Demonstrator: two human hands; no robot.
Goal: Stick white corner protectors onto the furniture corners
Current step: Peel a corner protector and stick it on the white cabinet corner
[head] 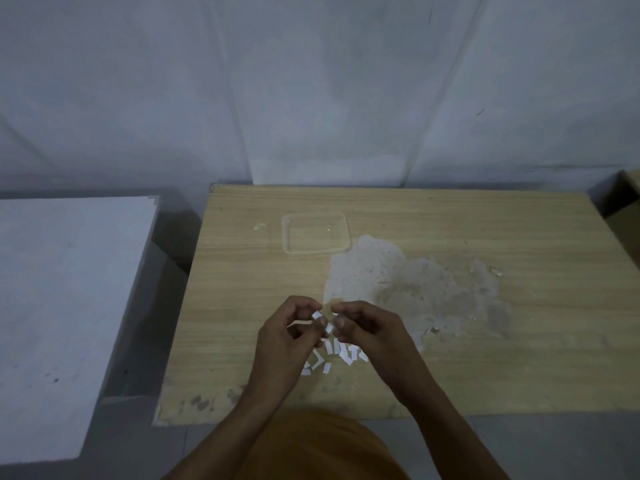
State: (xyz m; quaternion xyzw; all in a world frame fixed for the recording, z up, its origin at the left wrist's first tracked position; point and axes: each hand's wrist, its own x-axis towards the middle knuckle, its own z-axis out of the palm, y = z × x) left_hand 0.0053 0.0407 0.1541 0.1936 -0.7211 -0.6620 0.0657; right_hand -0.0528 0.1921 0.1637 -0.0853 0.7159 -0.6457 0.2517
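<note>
A small white corner protector [317, 316] was held up between the two hands over the wooden table [450, 358], the left hand [289, 332] pinching it with curled thumb and fingers. The right hand [360, 325], fingertips almost touching the left's, had its thumb and forefinger closed at the piece's edge, apparently picking at a backing, though the detail was too small to be sure. Just below and towards the person from both hands lay a loose scatter of more white pieces [334, 356] on the tabletop. Well beyond the hands sat a clear plastic lid or tray [317, 233], and beyond the right hand spread a patch of worn, peeled surface [408, 282]. The risk, as I judged it, was that so small a piece could slip from the pinch, or its adhesive could catch a fingertip or fold on itself, spoiling the bond before it reached a corner.
</note>
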